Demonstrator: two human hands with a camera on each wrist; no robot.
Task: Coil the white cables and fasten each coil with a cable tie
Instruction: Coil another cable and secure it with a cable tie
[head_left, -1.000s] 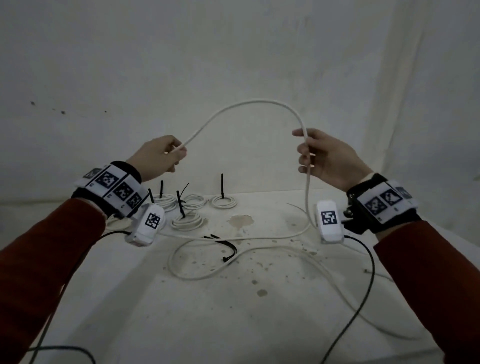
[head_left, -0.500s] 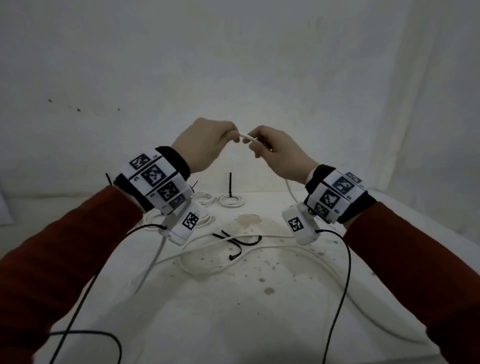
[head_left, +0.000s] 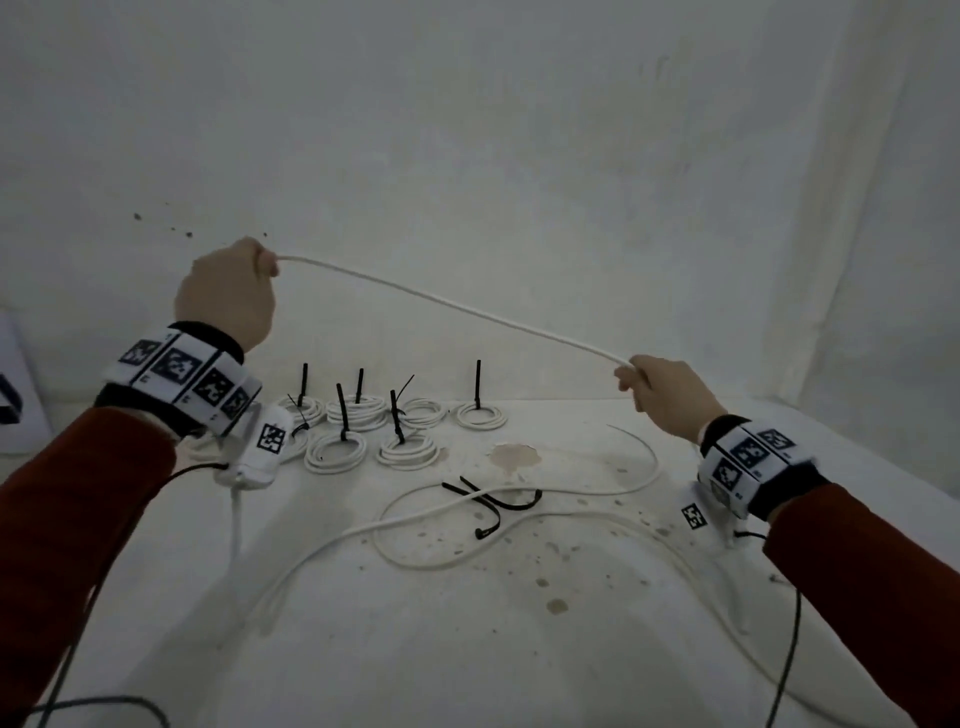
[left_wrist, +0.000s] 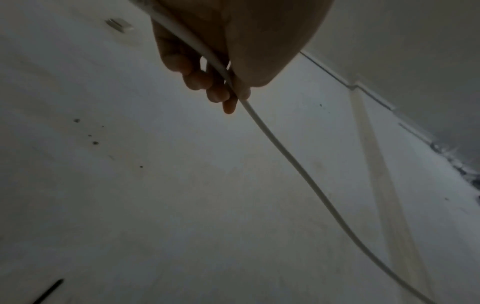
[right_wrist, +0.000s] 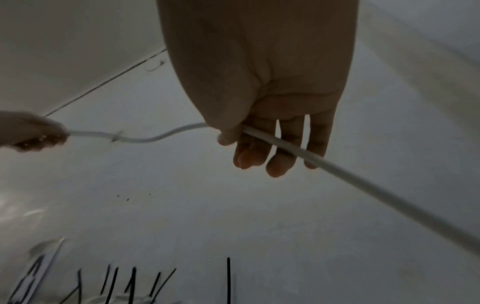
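A white cable (head_left: 452, 305) runs taut and slanting between my two raised hands above the table. My left hand (head_left: 228, 296) grips its upper end at the left, fingers curled round it (left_wrist: 221, 72). My right hand (head_left: 660, 389) pinches it lower at the right; the cable (right_wrist: 285, 147) passes under the thumb and across the fingers. The rest of the cable (head_left: 467, 525) lies in loose loops on the white table (head_left: 467, 649). A few black cable ties (head_left: 493, 501) lie among the loops.
Several tied white coils (head_left: 395, 421) with black tie ends standing up sit at the back of the table. A brown stain (head_left: 514, 457) marks the middle. Black device leads (head_left: 784, 670) hang from both wrists. A white wall (head_left: 467, 156) rises right behind.
The hands, close together half a second ago, have drawn apart: left up and leftward, right down and rightward. The cable stretch between them is now long and straight.
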